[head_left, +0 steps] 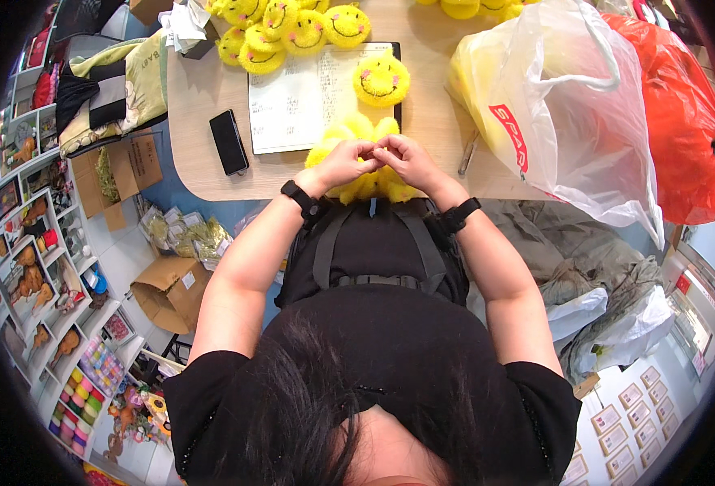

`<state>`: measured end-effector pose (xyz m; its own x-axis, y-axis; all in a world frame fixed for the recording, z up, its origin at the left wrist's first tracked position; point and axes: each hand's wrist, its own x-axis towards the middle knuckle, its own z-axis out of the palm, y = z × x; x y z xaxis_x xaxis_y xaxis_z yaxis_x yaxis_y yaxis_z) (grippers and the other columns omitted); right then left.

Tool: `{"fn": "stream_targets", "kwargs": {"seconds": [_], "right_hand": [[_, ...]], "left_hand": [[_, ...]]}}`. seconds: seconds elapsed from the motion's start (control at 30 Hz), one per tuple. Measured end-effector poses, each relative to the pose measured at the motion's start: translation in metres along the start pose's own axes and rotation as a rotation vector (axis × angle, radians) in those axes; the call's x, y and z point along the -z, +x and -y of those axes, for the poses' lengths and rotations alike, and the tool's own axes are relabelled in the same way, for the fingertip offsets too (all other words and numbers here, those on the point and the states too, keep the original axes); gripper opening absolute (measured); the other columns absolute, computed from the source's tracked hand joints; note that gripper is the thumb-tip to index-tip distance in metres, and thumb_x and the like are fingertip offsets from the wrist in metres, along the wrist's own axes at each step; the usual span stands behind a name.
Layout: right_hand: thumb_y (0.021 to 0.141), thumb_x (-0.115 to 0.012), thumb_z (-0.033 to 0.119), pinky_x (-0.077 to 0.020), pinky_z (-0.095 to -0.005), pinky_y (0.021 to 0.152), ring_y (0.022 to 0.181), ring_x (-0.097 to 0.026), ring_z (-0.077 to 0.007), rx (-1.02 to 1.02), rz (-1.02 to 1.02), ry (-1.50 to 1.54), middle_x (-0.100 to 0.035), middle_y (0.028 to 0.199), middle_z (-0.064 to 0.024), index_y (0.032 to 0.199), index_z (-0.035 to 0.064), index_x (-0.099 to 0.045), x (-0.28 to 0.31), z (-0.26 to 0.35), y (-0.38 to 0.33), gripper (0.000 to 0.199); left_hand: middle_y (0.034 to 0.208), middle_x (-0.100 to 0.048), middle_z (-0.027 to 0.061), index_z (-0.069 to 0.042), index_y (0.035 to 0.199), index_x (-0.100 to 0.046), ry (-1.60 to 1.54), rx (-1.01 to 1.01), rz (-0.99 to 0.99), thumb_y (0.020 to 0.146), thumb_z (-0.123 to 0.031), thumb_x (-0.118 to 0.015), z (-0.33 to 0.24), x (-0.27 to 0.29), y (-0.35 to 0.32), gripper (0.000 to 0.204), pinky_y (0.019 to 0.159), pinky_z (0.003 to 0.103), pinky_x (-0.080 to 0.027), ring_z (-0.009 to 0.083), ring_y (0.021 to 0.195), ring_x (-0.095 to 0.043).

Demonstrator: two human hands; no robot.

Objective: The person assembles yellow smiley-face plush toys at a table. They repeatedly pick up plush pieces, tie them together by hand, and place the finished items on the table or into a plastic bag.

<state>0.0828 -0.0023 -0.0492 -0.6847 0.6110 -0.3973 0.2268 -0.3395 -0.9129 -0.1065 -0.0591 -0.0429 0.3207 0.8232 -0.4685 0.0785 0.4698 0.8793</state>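
At the table's near edge lies a fuzzy yellow plush piece (371, 185), partly covered by my hands. My left hand (343, 164) and my right hand (409, 162) meet above it, thumbs and fingertips pinched together. Whatever sits between the fingertips is too small to make out. Just beyond the plush, a round yellow smiley face (382, 80) with pink cheeks rests on an open notebook (284, 113) with handwritten pages. Several more smiley plush faces (302, 34) are heaped at the far side of the table.
Left of the notebook lies a black phone (228, 142). A slim pen-like tool (469, 152) lies at the right, beside a large white plastic bag (564, 105) and a red bag (677, 121). Cardboard boxes (171, 293) and shelves (33, 275) stand at the left.
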Motion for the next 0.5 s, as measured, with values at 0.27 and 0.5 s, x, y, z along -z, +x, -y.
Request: {"fn": "stream_targets", "kwargs": {"seconds": [0.27,0.5], "right_hand": [[0.079,-0.074,0.014,-0.0478,-0.0371,0.081,0.1,-0.058,-0.0267,0.432,-0.315,-0.656,-0.056,0.114,-0.0093,0.108,0.0084,-0.06,0.004,0.017,-0.018,0.032],[0.077,-0.063,0.011,-0.04,-0.0437,0.097,0.111,-0.055,-0.026,0.476,-0.18,-1.178,-0.057,0.115,-0.0038,0.107,0.015,-0.06,0.031,0.018,-0.033,0.03]], "left_hand": [[0.08,-0.066,0.0018,-0.001,0.089,-0.064,-0.174,0.077,-0.013,0.095,-0.014,-0.063,0.01,0.012,0.004,0.015,0.07,0.025,-0.05,0.0095,0.074,-0.061],[0.081,-0.068,0.004,-0.001,0.089,-0.064,-0.177,0.072,0.008,0.096,-0.014,-0.063,0.019,0.013,0.008,0.015,0.069,0.025,-0.051,0.0106,0.073,-0.062]]}}
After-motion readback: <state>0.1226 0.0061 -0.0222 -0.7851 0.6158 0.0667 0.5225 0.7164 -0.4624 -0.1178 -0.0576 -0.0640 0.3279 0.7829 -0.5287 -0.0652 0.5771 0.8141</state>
